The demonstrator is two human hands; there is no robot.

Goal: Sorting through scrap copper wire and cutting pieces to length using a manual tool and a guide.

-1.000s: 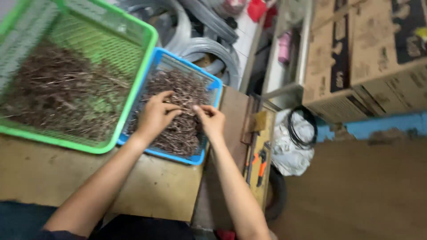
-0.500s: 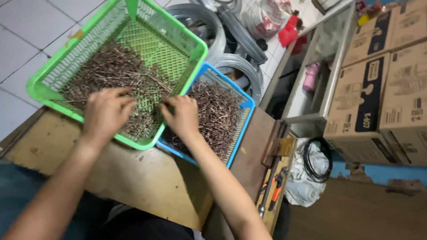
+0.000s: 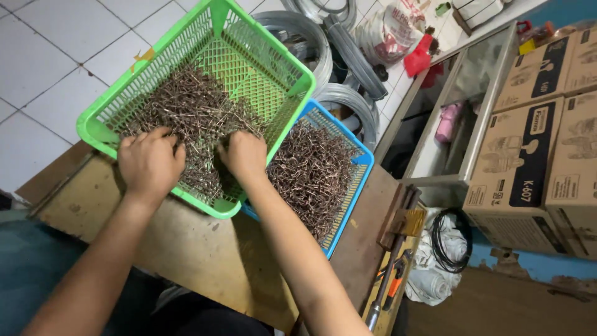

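I see both forearms reaching forward from the lower edge, bare to the elbow. My left hand [image 3: 149,163] lies knuckles up, fingers curled downward. My right hand [image 3: 244,155] sits just beside it, also palm down (fingertips hidden, so the grip is unclear).

Wooden bench [image 3: 186,249] carries green basket [image 3: 273,56], blue basket [image 3: 357,180].
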